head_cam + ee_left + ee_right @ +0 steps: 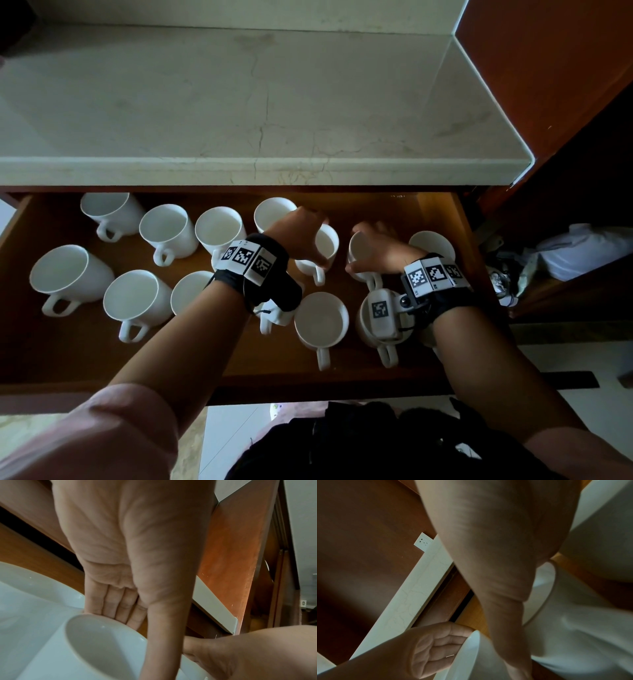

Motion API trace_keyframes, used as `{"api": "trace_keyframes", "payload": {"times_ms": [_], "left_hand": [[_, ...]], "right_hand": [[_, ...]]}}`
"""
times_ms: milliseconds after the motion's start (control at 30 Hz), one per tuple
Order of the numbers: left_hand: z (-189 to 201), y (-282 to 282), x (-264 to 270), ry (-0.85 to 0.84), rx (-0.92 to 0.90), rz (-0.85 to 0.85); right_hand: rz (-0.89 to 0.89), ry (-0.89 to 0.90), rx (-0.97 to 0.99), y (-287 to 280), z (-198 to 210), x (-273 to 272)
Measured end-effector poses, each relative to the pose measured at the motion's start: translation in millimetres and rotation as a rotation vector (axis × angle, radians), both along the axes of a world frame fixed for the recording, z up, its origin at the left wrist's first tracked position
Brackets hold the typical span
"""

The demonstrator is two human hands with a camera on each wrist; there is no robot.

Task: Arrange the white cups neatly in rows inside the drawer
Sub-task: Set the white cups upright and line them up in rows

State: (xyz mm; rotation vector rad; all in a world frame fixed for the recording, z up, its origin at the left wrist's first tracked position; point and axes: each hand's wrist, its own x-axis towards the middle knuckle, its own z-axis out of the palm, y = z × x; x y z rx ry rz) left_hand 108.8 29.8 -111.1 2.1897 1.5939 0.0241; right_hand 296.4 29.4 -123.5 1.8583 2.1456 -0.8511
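An open wooden drawer (68, 359) holds several white cups in two rough rows, handles toward me. My left hand (313, 236) grips one cup (327, 245) in the back row. Its fingers (120, 609) reach behind the far wall of this cup (96, 642) and the thumb runs down the near side. Just to the right, my right hand (371, 245) grips a neighbouring cup (361, 246), thumb at its lower rim and fingers over the far side. In the right wrist view the thumb lies along that cup (565, 628); the fingertips are hidden. Both cups stand close together.
Other cups stand at the back left (164, 229), front left (133, 298), front middle (322, 320) and far right (431, 245). A marble countertop (239, 102) overhangs the drawer's back. The drawer's right wall (459, 240) and a cluttered shelf with a white bag (582, 250) lie right.
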Motion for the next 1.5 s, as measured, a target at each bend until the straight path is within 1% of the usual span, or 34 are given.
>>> {"api": "trace_keyframes", "payload": {"times_ms": [200,567,1267,1500], "left_hand": [[1.1,0.2,1.7,0.02,-0.001,-0.027],[4.8,0.4,-2.8,0.047,-0.059,-0.088],[4.9,0.5,-4.8,0.077,-0.051,-0.096],[5.5,0.4,-3.8,0.108,-0.025,-0.148]], "right_hand": [[0.0,0.003,-0.001,-0.2,-0.3,0.3],[0.006,0.004,0.009,-0.4,-0.9,0.6],[0.015,0.033,-0.003,0.1,-0.9,2.7],[0.016,0.033,0.003,-0.3,-1.4,2.7]]}}
